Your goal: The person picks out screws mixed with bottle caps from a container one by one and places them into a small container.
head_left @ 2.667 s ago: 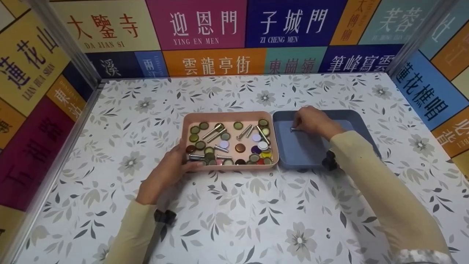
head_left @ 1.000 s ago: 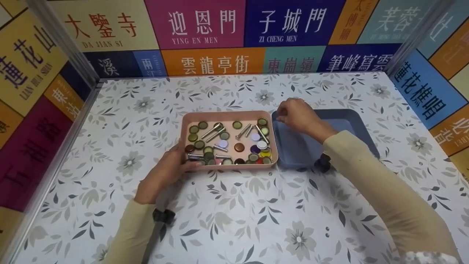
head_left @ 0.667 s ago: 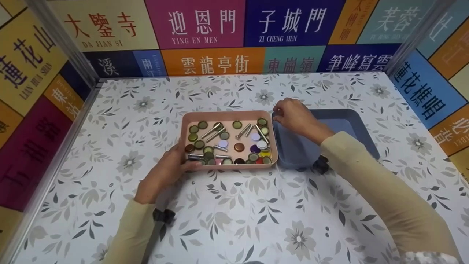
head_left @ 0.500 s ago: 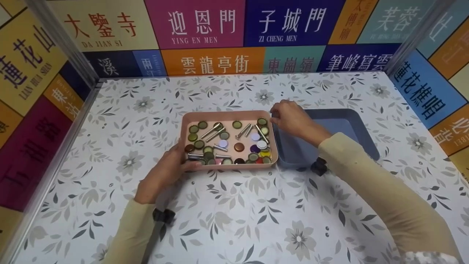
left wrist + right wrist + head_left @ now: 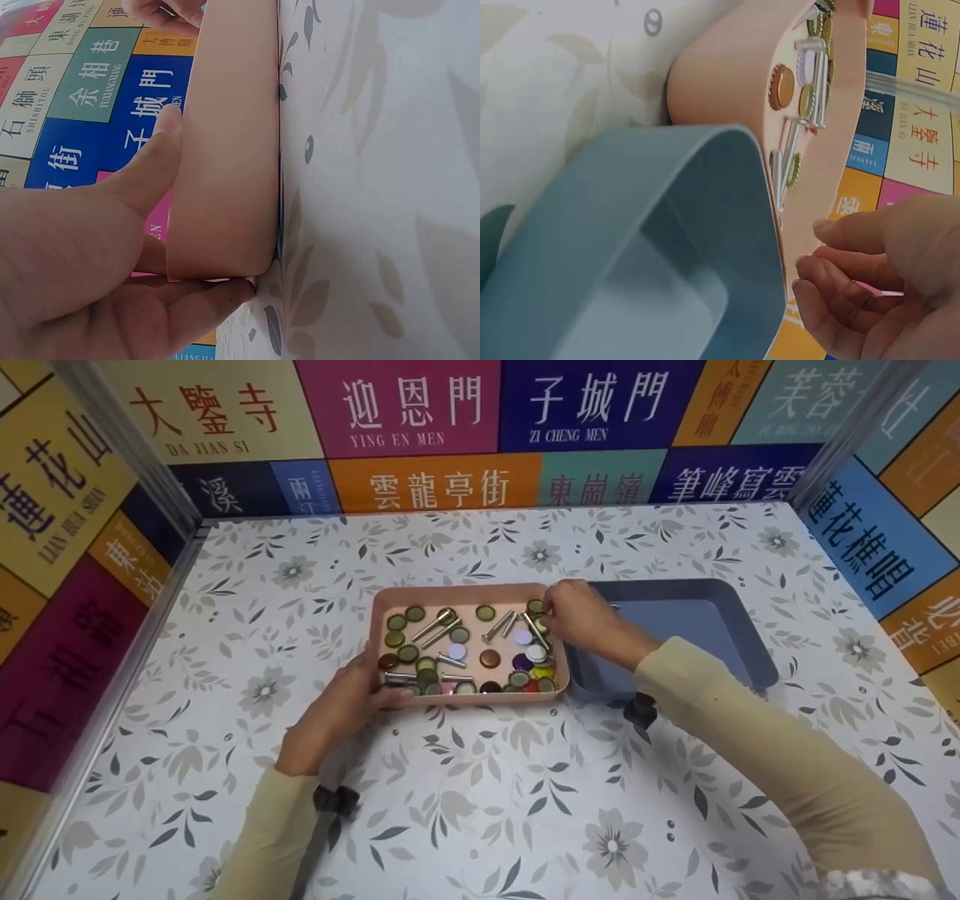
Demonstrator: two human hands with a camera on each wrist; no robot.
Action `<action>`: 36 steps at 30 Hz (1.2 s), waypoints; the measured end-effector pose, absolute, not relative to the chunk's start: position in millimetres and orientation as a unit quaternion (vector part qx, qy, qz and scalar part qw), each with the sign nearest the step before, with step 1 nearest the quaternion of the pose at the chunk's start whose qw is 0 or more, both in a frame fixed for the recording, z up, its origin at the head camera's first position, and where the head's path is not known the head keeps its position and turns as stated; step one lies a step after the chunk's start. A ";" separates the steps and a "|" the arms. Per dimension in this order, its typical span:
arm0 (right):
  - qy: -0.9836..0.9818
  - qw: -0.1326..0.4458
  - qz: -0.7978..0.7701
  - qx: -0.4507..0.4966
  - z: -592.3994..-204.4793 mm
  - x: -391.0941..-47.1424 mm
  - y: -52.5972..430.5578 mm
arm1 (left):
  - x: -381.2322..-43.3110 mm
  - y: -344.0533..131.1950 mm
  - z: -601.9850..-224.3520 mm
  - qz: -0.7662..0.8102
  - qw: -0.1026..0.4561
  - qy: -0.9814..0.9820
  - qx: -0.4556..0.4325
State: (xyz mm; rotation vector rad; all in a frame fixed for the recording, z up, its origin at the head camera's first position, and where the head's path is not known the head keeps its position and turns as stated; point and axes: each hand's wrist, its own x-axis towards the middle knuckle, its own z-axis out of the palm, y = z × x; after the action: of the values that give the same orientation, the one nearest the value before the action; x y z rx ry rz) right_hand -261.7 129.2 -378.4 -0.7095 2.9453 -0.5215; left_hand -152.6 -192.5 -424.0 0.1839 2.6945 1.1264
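Note:
My left hand (image 5: 341,705) holds the left end of a pink tray (image 5: 480,700), thumb on the front rim and fingers round the corner, as the left wrist view shows (image 5: 225,150). Metal bolts (image 5: 433,630) and bottle caps (image 5: 490,658) in several colours lie mixed inside it. My right hand (image 5: 581,613) reaches over the tray's back right corner, fingers loosely bent near the green caps there. In the right wrist view, thumb and fingers stand apart with nothing seen between them. A blue tray (image 5: 697,637) adjoins on the right; a small bolt end (image 5: 615,606) shows in it behind my hand.
Both trays stand on a table with a floral cover (image 5: 480,795). Upright panels with large printed characters (image 5: 420,412) enclose the back and sides. My right forearm (image 5: 772,750) crosses the front right corner of the blue tray.
My right hand, which pinched a bolt over the blue tray at first, has moved left and now dips over the pink tray's back right corner. The left hand has stayed in place.

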 end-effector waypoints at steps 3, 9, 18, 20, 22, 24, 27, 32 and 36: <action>0.958 0.030 -0.164 -0.232 -379.3 -261.2 126.6 | -153.2 -192.5 -424.6 0.372 0.100 0.921 0.065; 0.962 0.034 -0.158 -0.220 -379.6 -260.5 121.8 | -154.2 -191.8 -423.0 0.369 0.102 0.922 0.060; 0.971 0.060 -0.149 -0.179 -381.9 -258.9 109.2 | -154.3 -193.8 -424.0 0.376 0.110 0.918 0.054; 0.973 0.064 -0.144 -0.168 -382.6 -259.0 105.1 | -153.6 -194.2 -423.9 0.374 0.109 0.919 0.055; 0.976 0.064 -0.136 -0.159 -382.8 -259.3 101.5 | -153.5 -194.2 -424.1 0.375 0.109 0.919 0.056; 0.978 0.064 -0.127 -0.154 -382.5 -259.5 98.5 | -153.8 -194.1 -424.5 0.375 0.109 0.919 0.057; 0.980 0.069 -0.113 -0.149 -382.6 -259.3 95.5 | -154.0 -193.7 -424.6 0.377 0.112 0.918 0.055; 0.977 0.094 -0.121 -0.151 -385.4 -257.7 93.9 | -153.4 -193.5 -424.7 0.381 0.117 0.916 0.052; 0.974 0.101 -0.114 -0.167 -387.9 -257.0 92.1 | -153.2 -193.1 -424.8 0.385 0.115 0.914 0.053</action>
State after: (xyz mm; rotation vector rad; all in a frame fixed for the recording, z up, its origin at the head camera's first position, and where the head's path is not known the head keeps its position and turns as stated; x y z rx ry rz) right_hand -257.0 92.1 -387.9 -0.4932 2.8786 -0.3355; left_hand -153.2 -193.1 -424.8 0.1566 2.6790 1.1297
